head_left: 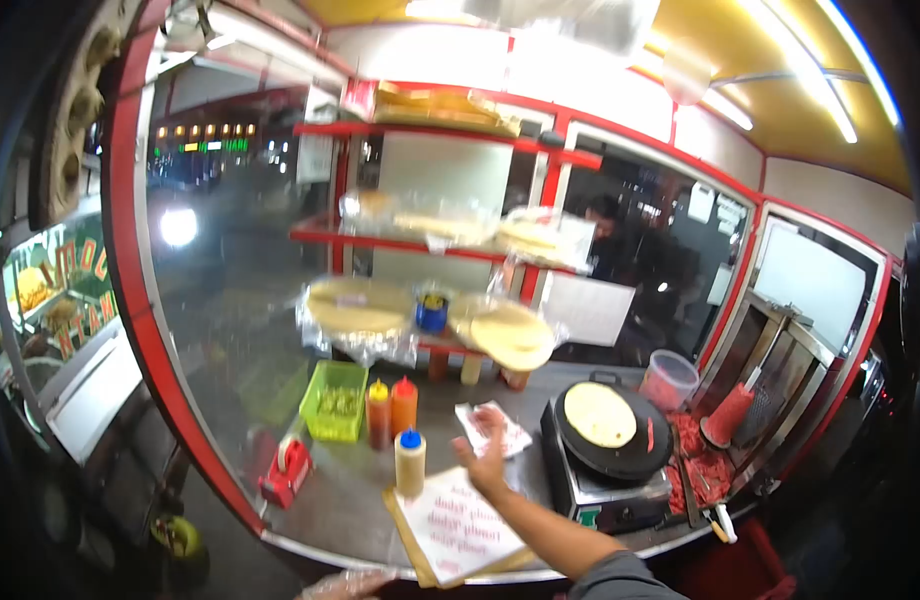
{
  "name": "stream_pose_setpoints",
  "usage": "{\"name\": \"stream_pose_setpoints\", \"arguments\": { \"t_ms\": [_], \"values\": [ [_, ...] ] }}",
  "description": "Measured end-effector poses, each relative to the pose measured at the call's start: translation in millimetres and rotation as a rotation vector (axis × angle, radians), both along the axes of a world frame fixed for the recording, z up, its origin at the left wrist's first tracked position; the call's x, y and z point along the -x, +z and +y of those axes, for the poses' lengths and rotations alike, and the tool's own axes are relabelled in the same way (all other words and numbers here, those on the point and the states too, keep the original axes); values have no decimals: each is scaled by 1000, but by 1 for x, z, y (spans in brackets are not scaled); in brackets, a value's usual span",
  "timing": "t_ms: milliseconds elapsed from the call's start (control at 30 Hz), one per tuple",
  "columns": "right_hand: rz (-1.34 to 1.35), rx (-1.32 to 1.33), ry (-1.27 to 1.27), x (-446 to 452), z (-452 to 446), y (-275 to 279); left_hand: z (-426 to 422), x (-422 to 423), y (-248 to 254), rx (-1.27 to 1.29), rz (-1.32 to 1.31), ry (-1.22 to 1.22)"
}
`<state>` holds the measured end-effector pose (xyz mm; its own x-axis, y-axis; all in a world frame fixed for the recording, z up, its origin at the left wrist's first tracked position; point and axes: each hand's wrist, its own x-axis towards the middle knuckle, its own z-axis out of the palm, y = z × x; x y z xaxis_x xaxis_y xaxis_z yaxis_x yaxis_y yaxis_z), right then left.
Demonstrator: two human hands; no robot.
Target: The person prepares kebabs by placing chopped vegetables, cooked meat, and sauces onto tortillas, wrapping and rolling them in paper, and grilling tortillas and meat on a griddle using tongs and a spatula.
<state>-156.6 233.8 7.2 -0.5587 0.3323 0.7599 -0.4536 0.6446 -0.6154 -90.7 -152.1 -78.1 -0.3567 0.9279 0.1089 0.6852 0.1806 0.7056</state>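
Observation:
My right hand (485, 462) reaches over the counter with its fingers stretched out and apart. Just behind its fingertips lies a small reddish-marked paper (508, 436); I cannot tell whether they touch it. Below the hand, a stack of printed wrapping papers (458, 528) rests at the front edge. My left hand (348, 586), in a clear plastic glove, is at the bottom edge, mostly cut off, its grip unclear. A blue-capped squeeze bottle (410, 468) stands at the papers' upper left corner. A flatbread (600, 415) lies on the round black griddle (632, 462) to the right.
Red and yellow-capped sauce bottles (390, 412) stand beside a green basket (332, 430) of chopped greens. A red tape dispenser (287, 472) sits left. Flatbread stacks (365, 308) fill the shelf. Right are a vertical meat spit (728, 415), shaved meat (702, 462) and a knife (723, 523).

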Motion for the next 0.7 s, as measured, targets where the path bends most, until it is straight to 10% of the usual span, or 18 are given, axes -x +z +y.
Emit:
{"name": "stream_pose_setpoints", "arguments": {
  "t_ms": [33, 100, 200, 267, 367, 400, 500, 700],
  "values": [
    [142, -137, -71, -11, 17, 64, -13, -29, 88, -301, -252, 57],
    [486, -432, -286, -35, 28, 215, -13, -11, 33, -195, -87, 52],
    [1070, -833, -508, -69, 6, 419, 5, -18, 52, -274, -662, 60],
    [900, -807, -227, -82, -30, 492, 20, -30, 80, -419, -1061, 37],
    [221, -402, 395, -83, -97, 531, 43, -23, 111, -230, -1255, 112],
    [195, -327, 490, -58, -101, 543, 55, -13, 121, -48, -650, -50],
    [371, -25, 550, -24, -108, 569, 80, 4, 117, -206, -277, -351],
    [635, 66, 442, -30, -97, 601, 82, -17, 119, -356, -384, -432]
  ]
}}
